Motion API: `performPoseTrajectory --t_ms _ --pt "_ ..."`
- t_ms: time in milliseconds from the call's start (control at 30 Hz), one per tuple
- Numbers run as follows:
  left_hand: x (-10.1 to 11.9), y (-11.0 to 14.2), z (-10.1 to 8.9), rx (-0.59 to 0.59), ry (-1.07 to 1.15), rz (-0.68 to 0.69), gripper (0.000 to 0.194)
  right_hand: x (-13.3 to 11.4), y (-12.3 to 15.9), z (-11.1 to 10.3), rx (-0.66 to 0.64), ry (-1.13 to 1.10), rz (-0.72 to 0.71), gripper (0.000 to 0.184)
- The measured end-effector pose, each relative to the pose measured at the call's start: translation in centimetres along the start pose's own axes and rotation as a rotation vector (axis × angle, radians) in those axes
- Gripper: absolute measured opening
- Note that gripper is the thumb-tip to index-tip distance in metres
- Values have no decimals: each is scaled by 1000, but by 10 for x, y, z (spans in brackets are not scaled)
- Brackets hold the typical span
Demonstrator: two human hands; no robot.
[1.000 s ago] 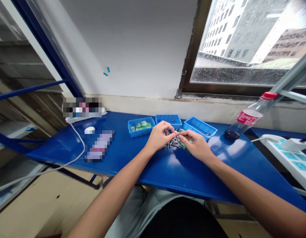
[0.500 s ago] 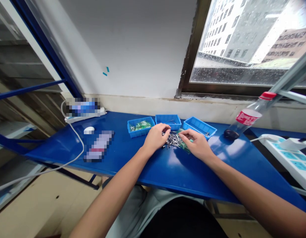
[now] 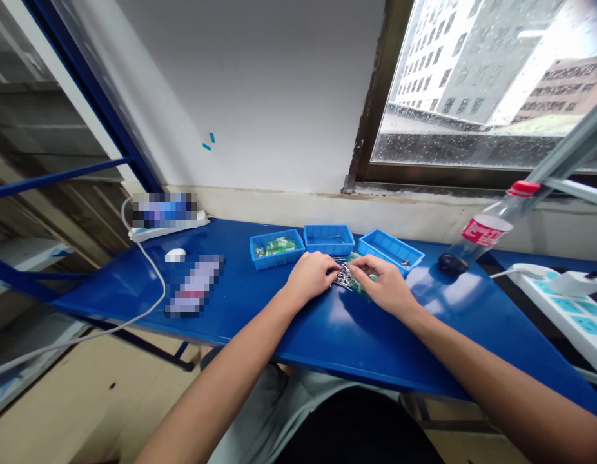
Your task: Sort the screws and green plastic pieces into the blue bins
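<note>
A loose pile of silvery screws (image 3: 345, 278) lies on the blue table, with small green pieces (image 3: 360, 289) mixed in at its right side. My left hand (image 3: 312, 278) reaches into the pile's left edge, its fingers curled and thumb close to the fingertips. From the right, my right hand (image 3: 384, 282) comes over the green pieces with its thumb and fingertips drawn together at the screws. What either hand pinches, if anything, is too small to make out. Behind the hands stand three blue bins: a left bin (image 3: 277, 260) with green pieces, a middle bin (image 3: 329, 247) and a right bin (image 3: 390, 260), each with a few screws.
A tilted cola bottle (image 3: 487, 229) stands right, near a white power strip (image 3: 572, 309). At left lie a white rounded object (image 3: 175, 255), a blurred-out flat item (image 3: 196, 287) and a white cable (image 3: 156, 283). The wall and window bound the table's far side.
My left hand has moved right and slightly nearer me, deeper over the screws, and its fingers have closed in. My right fingertips have shifted slightly, drawing closer to the left hand.
</note>
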State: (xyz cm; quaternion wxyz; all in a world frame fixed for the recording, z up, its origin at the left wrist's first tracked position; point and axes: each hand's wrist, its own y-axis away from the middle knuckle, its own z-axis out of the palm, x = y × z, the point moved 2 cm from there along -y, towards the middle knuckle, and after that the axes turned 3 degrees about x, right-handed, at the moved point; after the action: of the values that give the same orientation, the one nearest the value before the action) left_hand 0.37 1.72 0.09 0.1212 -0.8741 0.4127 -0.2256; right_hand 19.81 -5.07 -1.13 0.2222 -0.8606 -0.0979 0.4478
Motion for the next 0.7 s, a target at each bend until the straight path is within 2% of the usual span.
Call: performPoseTrajectory --t_ms 233,400,500,600,700 --pt "-3 1 -1 81 77 -28 18 0 1 1 0 -5 2 27" --pt "-4 0 -7 250 244 -57 18 -2 0 0 12 -11 7 29" --pt "3 0 -13 336 433 -83 13 -5 0 -1 46 -19 -12 28" --pt "13 0 -15 335 673 -109 15 -6 -1 -3 111 -43 -45 28" --pt "20 0 -13 286 806 -137 20 -4 -1 -4 115 -58 -31 26"
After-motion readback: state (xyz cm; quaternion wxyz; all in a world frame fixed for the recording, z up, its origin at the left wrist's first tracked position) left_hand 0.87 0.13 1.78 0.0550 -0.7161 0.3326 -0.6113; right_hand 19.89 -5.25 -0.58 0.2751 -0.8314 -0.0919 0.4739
